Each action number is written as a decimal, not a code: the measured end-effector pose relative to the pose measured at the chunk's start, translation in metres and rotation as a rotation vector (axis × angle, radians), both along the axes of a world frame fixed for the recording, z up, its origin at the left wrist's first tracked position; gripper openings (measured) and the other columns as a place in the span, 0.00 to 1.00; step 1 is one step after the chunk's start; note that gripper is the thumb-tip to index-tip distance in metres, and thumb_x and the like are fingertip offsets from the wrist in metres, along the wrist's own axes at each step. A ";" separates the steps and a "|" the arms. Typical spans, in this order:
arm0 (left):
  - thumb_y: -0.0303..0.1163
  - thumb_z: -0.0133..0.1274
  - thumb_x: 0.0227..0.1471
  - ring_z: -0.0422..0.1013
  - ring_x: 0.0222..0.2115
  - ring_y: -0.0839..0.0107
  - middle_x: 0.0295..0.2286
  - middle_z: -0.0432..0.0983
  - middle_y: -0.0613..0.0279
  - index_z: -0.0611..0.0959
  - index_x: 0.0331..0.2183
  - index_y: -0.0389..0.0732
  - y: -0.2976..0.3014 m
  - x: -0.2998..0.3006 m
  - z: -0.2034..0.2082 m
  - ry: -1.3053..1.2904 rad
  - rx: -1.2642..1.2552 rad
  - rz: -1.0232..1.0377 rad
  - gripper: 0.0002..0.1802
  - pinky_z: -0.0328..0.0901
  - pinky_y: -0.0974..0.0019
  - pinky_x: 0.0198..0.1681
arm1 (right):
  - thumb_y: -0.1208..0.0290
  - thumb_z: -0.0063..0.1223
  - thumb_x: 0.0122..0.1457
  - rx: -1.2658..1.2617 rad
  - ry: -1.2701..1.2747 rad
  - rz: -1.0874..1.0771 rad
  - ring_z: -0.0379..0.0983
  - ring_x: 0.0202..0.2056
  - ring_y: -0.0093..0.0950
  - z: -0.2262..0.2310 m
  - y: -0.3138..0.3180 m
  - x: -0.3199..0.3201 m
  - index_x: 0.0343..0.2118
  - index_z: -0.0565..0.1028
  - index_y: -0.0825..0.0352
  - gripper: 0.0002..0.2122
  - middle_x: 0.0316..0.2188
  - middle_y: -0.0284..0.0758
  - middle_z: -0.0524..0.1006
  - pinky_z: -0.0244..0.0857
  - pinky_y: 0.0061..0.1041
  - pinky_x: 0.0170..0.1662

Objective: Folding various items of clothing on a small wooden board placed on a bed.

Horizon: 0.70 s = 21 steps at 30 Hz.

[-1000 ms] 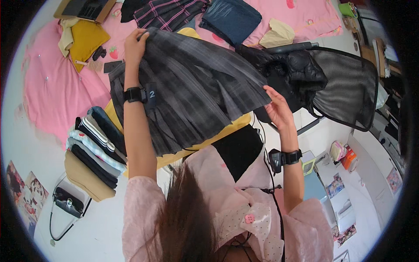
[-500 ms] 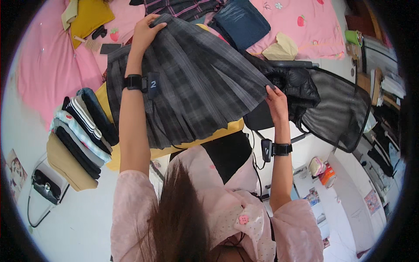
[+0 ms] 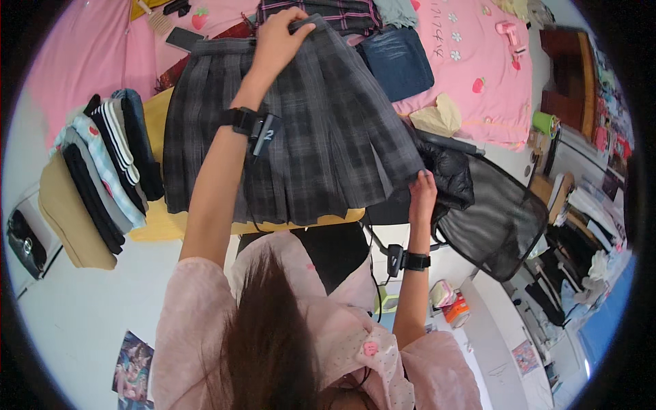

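Observation:
A dark grey plaid pleated skirt (image 3: 328,137) lies spread out in front of me, with its waistband on the far side and its pleats fanning toward me. My left hand (image 3: 281,39) pinches the waistband near its right end, thumb and fingers closed on the cloth. At the lower right corner my right hand (image 3: 422,188) grips the skirt's hem between thumb and fingers. Beneath the skirt a yellow surface (image 3: 154,231) shows along the near edge.
A row of folded clothes (image 3: 96,171) stands at the left. Folded jeans (image 3: 396,63) and a black plaid garment (image 3: 321,17) lie on the pink bedding (image 3: 471,89). A mesh-backed chair (image 3: 495,212) with a black puffy jacket (image 3: 447,174) is at the right.
The skirt's left part has come down flatter and its waistband lies straighter. My left hand has shifted right in view, and my right hand is lower, both still holding the skirt. The view has turned.

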<state>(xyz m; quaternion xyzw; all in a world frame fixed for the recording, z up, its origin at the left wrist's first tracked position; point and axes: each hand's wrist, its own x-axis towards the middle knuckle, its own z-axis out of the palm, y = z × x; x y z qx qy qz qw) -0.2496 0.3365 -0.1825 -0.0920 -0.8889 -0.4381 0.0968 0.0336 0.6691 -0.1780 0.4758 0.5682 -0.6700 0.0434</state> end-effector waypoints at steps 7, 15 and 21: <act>0.34 0.51 0.50 0.61 0.50 0.56 0.48 0.65 0.57 0.69 0.48 0.41 -0.016 0.033 0.005 0.139 -0.239 0.055 0.22 0.52 0.49 0.55 | 0.70 0.51 0.56 0.840 0.309 0.766 0.62 0.51 0.37 0.030 -0.056 -0.065 0.50 0.65 0.65 0.18 0.50 0.40 0.65 0.53 0.33 0.55; 0.36 0.51 0.50 0.56 0.53 0.49 0.50 0.61 0.46 0.65 0.51 0.34 -0.154 0.148 0.003 -0.020 -0.490 0.436 0.28 0.50 0.50 0.56 | 0.65 0.54 0.53 1.166 0.550 1.347 0.49 0.60 0.44 0.021 -0.122 -0.142 0.59 0.56 0.62 0.31 0.60 0.44 0.52 0.44 0.37 0.60; 0.45 0.56 0.46 0.58 0.52 0.48 0.51 0.60 0.43 0.60 0.54 0.35 -0.183 0.210 0.019 -0.665 -0.569 0.671 0.40 0.56 0.52 0.52 | 0.63 0.59 0.51 0.221 0.290 0.866 0.49 0.60 0.39 -0.037 -0.084 -0.187 0.62 0.46 0.63 0.40 0.58 0.50 0.52 0.49 0.31 0.58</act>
